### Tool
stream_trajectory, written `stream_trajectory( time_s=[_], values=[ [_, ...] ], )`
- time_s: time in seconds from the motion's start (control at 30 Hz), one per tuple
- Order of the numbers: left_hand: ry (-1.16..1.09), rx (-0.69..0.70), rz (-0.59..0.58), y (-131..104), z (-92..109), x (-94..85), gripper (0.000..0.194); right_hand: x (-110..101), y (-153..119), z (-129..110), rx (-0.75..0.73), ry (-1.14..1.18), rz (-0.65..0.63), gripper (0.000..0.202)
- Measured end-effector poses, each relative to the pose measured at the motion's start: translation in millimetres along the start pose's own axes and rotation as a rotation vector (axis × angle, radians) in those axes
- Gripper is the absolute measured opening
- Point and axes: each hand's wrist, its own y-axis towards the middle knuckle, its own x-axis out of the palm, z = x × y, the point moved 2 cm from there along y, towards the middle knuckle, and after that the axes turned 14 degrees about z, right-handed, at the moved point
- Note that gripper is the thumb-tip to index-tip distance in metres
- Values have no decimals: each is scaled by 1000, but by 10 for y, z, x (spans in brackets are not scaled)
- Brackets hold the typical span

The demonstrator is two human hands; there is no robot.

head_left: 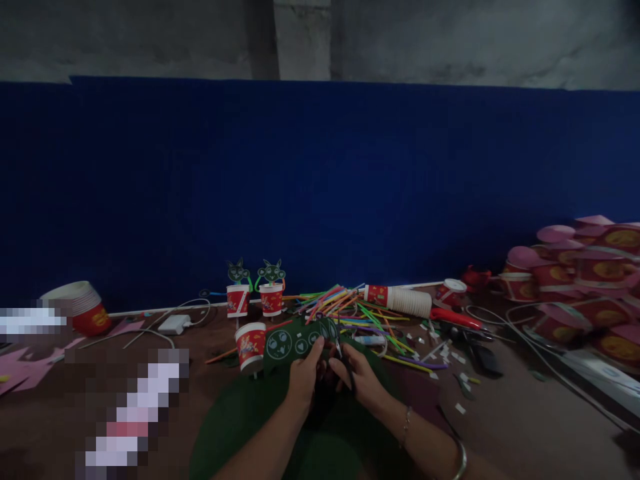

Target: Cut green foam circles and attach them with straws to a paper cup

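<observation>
L grip w/ green sheet nr red cup, R grip w/ scissors.

No words or numbers can be read; the print on the red cup beside the green sheet is too small.

Pale drawings mark the green sheet beside the scissors.

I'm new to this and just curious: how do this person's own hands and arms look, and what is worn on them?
Both the left hand and right hand are ungloved, with no sleeves in view. The right wrist has a thin, silvery link bracelet; farther up that forearm is a thicker, smooth silver bangle. The left forearm shows neither.
</observation>
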Motion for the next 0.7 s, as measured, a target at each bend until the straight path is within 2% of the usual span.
stream_trajectory(
  time_s=[0.7],
  values=[
    [16,-26,36,-38,30,19,50,4,-1,0,4,6,-10,41]
  ],
)
